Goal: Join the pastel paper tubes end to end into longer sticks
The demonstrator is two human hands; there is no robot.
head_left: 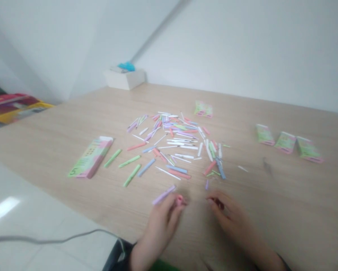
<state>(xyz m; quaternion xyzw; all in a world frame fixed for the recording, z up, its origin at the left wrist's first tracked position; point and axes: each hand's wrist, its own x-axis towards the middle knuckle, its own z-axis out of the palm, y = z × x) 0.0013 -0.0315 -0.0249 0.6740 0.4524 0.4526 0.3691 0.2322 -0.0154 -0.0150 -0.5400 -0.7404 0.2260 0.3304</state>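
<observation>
My left hand (164,214) is closed, with a small pink piece (180,199) between thumb and fingers; blur hides its exact shape. Beside those fingers lies a purple pen barrel (163,195). My right hand (232,216) is curled with thumb and fingertips together, and whatever is in it cannot be made out. Just past its fingertips lies a short purple piece (206,184). Beyond both hands spreads a loose pile of coloured barrels, white caps and thin white refills (181,142). Green barrels (132,175) and a blue barrel (146,167) lie left of it.
A green and pink box (91,157) marked 5 lies on the wooden table (81,116) at left. Similar small boxes stand at right (285,142) and behind the pile (203,108). A white box (125,78) sits by the wall. A cable (58,241) crosses the floor.
</observation>
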